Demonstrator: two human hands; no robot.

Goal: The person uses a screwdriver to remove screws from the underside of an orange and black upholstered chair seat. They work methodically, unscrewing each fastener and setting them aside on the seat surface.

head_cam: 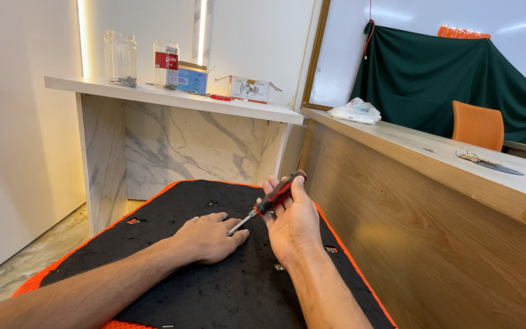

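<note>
My right hand (292, 222) holds a screwdriver (270, 201) with a red and black handle, its metal tip pointing down-left toward my left hand. My left hand (207, 237) lies palm down on a black mat (214, 286) with an orange edge, fingers pressed flat close to the screwdriver's tip. Whether anything is under the fingers is hidden. Small metal parts (331, 249) lie scattered on the mat around both hands.
A marble-look shelf (171, 97) at the back carries two clear jars (120, 58), small boxes (249, 89) and a red item. A wooden counter (433, 158) runs along the right, with a plastic bag (355, 111) and tools (488, 162). An orange chair (477, 125) stands before a green cloth.
</note>
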